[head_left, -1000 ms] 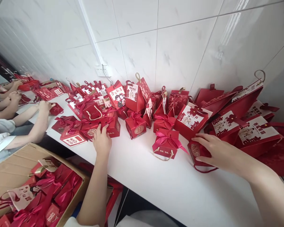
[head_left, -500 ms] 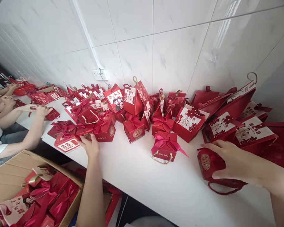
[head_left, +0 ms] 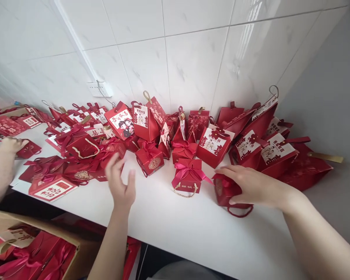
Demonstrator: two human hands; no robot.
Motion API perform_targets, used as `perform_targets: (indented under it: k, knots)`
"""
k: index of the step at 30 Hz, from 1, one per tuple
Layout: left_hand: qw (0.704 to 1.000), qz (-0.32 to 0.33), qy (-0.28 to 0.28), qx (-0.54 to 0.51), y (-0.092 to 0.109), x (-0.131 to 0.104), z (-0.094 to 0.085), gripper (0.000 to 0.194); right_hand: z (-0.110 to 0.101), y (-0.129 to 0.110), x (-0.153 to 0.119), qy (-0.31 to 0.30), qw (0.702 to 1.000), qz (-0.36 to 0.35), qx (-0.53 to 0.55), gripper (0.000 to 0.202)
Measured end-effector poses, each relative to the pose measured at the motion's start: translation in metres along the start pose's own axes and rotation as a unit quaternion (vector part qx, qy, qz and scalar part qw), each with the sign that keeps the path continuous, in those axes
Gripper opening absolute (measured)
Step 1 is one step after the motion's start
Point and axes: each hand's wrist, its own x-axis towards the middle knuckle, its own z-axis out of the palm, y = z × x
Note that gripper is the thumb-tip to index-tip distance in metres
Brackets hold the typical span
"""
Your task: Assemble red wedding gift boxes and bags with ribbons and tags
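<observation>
Roped box (head_left: 187, 186) stands beside the held box (head_left: 224, 191)

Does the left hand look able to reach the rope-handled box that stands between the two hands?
Probably yes: the left hand looks open and empty, and bare tabletop lies between it and the rope-handled box. The right hand holds a red box on the other side.

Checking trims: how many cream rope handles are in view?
2: one rope handle on the box left of the right hand, another on the pile left of the left hand; others may be hidden.
</observation>
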Motion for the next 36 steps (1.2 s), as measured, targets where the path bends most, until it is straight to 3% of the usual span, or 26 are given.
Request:
perform_targets:
  k: [2,5,8,11,14,17,20,26,29,32,36]
  knots:
    - [0.987,0.044,-0.134,-0.076,0.021,0.002,0.007,0.041,0.001,-0.002,0.007,0.039,0.998,-0.039,-0.002,0.068]
    - [0.937,0.064,-0.306,-0.155,0.037,0.008,0.021,0.056,0.0,-0.001,0.01,0.118,0.991,-0.053,-0.021,0.064]
    - [0.891,0.06,-0.418,-0.166,0.045,0.013,0.036,0.077,-0.005,0.003,0.004,0.164,0.986,-0.036,-0.02,0.058]
    - [0.863,0.059,-0.477,-0.159,0.053,0.017,0.051,0.085,-0.009,0.003,-0.001,0.172,0.984,-0.033,-0.017,0.052]
    - [0.853,0.063,-0.494,-0.154,0.06,0.019,0.064,0.088,-0.009,0.0,0.001,0.16,0.986,-0.056,-0.007,0.047]
    - [0.857,0.059,-0.488,-0.151,0.059,0.019,0.065,0.089,-0.008,-0.007,0.004,0.16,0.984,-0.081,0.004,0.042]
    - [0.853,0.048,-0.499,-0.146,0.051,0.019,0.05,0.091,-0.004,-0.02,0.007,0.148,0.981,-0.119,0.035,0.04]
    - [0.834,0.054,-0.535,-0.122,0.042,0.014,0.006,0.091,0.016,-0.054,0.026,0.094,0.96,-0.256,0.062,0.042]
    - [0.843,0.034,-0.511,-0.166,0.048,0.009,0.001,0.062,0.021,-0.065,0.038,0.101,0.955,-0.271,0.067,0.033]
    - [0.859,-0.008,-0.46,-0.222,0.054,0.001,0.011,0.027,0.018,-0.07,0.047,0.092,0.956,-0.258,0.106,0.026]
    - [0.87,-0.032,-0.422,-0.253,0.052,-0.012,0.028,0.015,0.019,-0.069,0.056,0.095,0.95,-0.202,0.22,0.021]
